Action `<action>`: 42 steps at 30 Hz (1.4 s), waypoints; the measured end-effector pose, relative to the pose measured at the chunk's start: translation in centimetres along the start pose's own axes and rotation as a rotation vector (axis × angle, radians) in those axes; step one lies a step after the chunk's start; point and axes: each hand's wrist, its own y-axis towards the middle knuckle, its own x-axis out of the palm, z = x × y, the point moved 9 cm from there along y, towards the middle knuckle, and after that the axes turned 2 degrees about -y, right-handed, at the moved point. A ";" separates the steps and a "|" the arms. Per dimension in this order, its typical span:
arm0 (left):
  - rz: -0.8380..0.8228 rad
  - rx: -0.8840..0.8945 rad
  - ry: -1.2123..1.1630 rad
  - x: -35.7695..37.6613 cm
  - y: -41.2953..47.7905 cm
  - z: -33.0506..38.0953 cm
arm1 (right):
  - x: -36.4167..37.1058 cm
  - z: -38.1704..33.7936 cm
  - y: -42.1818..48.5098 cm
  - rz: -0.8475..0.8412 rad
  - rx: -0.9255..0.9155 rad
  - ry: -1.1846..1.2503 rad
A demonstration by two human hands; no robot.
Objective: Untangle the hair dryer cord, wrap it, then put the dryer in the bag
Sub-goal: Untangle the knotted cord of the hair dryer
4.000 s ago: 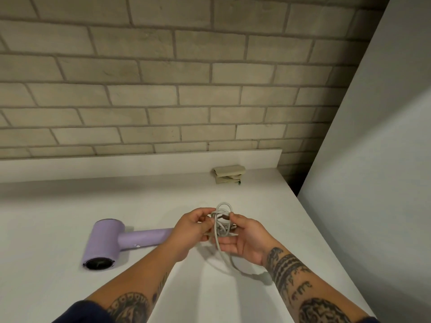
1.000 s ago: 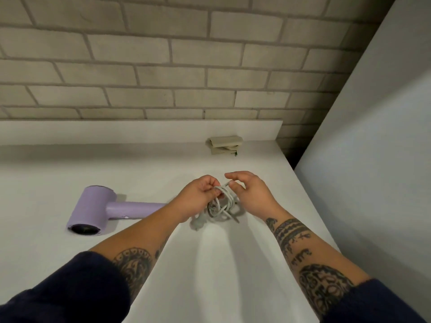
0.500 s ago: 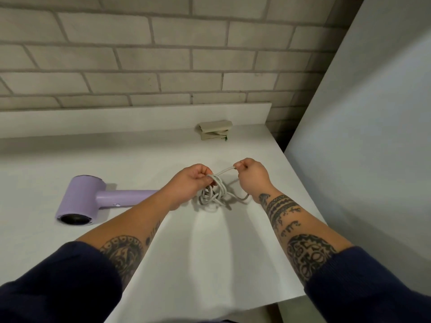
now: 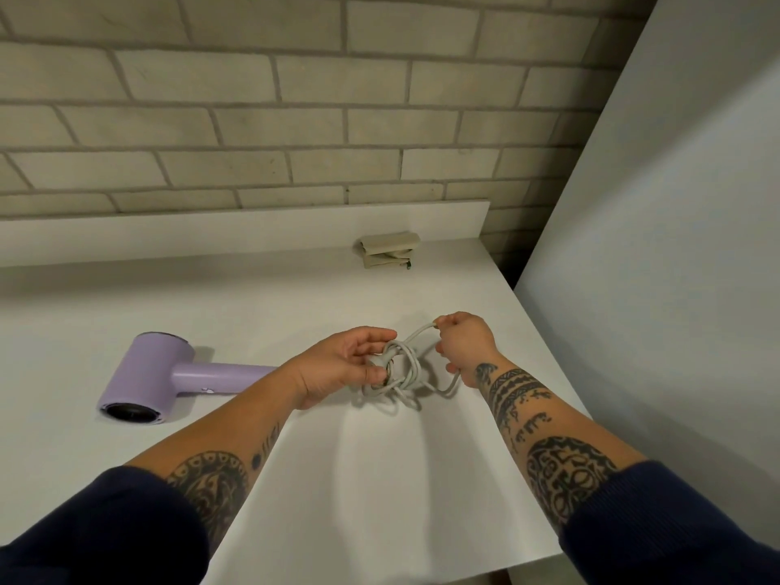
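Note:
A lilac hair dryer (image 4: 147, 380) lies on its side on the white counter (image 4: 295, 479), nozzle towards me, handle pointing right. Its grey cord (image 4: 401, 373) sits in a tangled bundle between my hands, just above the counter. My left hand (image 4: 337, 365) holds the bundle, its fingers curled into the loops. My right hand (image 4: 464, 344) pinches a strand and draws it up and to the right out of the bundle. A folded beige bag (image 4: 388, 249) lies at the back of the counter by the upstand.
A brick wall runs behind the counter's low white upstand (image 4: 253, 230). A tall white panel (image 4: 654, 268) stands close on the right, past the counter's right edge. The counter's front edge is near my elbows.
Over the last second my right hand has pulled one strand out to the right of the bundle. My left hand keeps hold of the loops. The dryer has not moved.

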 end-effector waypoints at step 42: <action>0.370 0.140 0.049 -2.2 1.7 0.8 | 4.6 -2.7 -3.4 -0.268 -0.384 -0.111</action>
